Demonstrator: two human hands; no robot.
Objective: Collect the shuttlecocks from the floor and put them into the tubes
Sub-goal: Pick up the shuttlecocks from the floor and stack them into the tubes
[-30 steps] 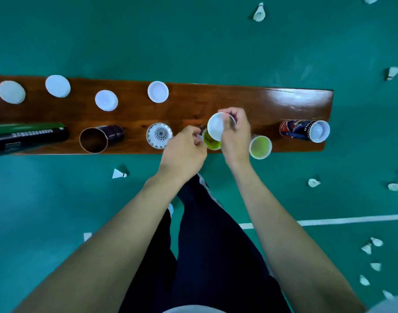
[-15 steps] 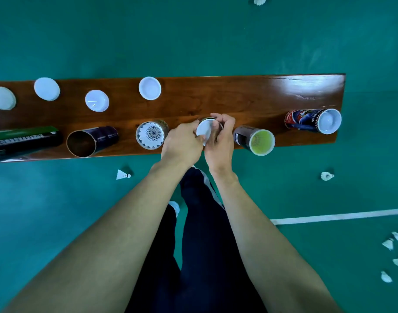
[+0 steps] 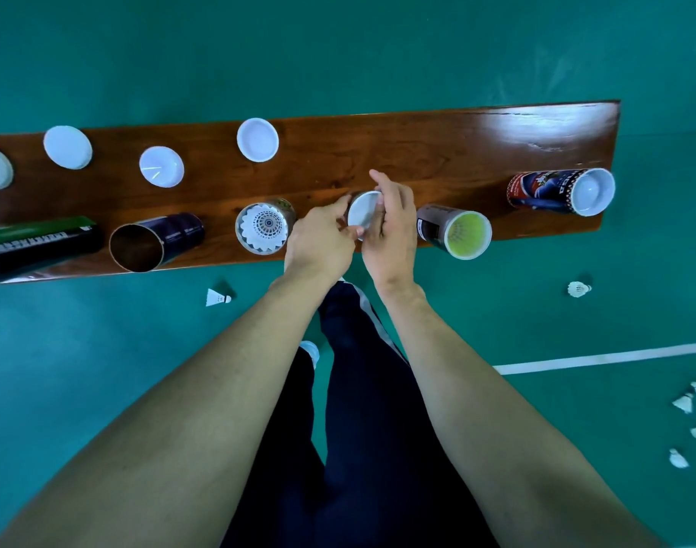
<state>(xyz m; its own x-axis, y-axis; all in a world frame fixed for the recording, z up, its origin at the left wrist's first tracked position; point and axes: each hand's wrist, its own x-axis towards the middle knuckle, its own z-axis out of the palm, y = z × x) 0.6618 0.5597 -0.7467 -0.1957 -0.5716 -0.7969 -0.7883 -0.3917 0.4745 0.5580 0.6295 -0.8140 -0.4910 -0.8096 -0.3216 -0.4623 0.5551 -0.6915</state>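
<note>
Head view: both hands met at a tube (image 3: pixel 352 197) on the bench (image 3: pixel 437 152).
Left hand (image 3: pixel 318 241): pinched the cap (image 3: pixel 363 213) edge.
Right hand (image 3: pixel 390 223): curled around the cap.
Shuttlecocks (image 3: pixel 578 289): several lay loose on the floor.
Advice: seat cap squarely, press evenly.

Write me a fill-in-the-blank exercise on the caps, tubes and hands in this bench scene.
1. Both hands, left hand and right hand, are at a white ___ on a tube's mouth.
2. Loose white caps lying on the bench: ___.
3. The tube right of the hands shows a ___ inside.
4. The floor is ___.

Missing words: cap; four; yellow-green; green
</note>
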